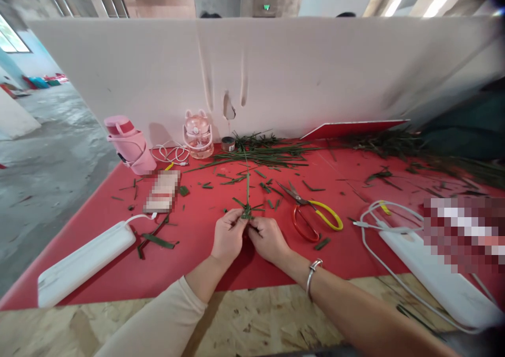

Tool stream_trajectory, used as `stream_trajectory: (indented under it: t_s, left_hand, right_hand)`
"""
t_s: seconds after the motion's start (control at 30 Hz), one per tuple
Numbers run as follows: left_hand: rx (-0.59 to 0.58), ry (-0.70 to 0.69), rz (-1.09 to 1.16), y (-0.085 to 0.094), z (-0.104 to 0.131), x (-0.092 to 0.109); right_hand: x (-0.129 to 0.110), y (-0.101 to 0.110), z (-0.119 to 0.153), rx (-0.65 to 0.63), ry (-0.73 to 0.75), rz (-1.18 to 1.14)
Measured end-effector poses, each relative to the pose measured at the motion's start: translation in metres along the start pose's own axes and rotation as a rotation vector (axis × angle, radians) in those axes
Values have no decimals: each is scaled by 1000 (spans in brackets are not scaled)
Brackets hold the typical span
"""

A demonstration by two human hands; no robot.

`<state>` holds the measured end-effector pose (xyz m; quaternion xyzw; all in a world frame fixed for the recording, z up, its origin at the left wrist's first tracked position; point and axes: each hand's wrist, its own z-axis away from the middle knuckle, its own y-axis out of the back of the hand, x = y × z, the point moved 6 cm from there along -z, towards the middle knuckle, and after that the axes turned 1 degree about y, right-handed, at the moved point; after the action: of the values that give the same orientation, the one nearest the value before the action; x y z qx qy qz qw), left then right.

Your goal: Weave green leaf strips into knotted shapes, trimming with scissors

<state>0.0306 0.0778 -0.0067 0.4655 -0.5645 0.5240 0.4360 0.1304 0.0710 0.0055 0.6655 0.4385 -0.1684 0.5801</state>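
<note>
We're pinching the green strip piece btwn L hand and R hand, fingertips closed on it, over the red tabletop, left of the scissors. We're judging this as working strips together, next move needing one steady pinch w/ the other guiding loose ends. Fingers are hiding its underside, so we're maybe misreading how strips are crossing.

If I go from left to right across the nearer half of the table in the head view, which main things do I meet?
Left white bar, left hand, held green strips, right hand, scissors, right white bar.
</note>
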Motion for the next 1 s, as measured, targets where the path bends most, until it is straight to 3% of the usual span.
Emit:
stream_trajectory:
  t_s: [0.13,0.33,0.57,0.73,1.0]
  left_hand:
    - [-8,-11,44,-2,-1,2]
    - [-16,56,182,-7,0,10]
    - [-117,270,366,-9,0,-8]
    - [-194,304,424,-14,-3,-5]
    - [-228,313,399,-13,-5,-4]
  right_hand:
    - [-6,2,0,20,20,-62]
    - [-6,14,4,172,-15,-343]
    - [7,0,2,56,-227,-643]
    - [11,-4,2,16,-326,-781]
    - [15,-8,2,-42,-328,-852]
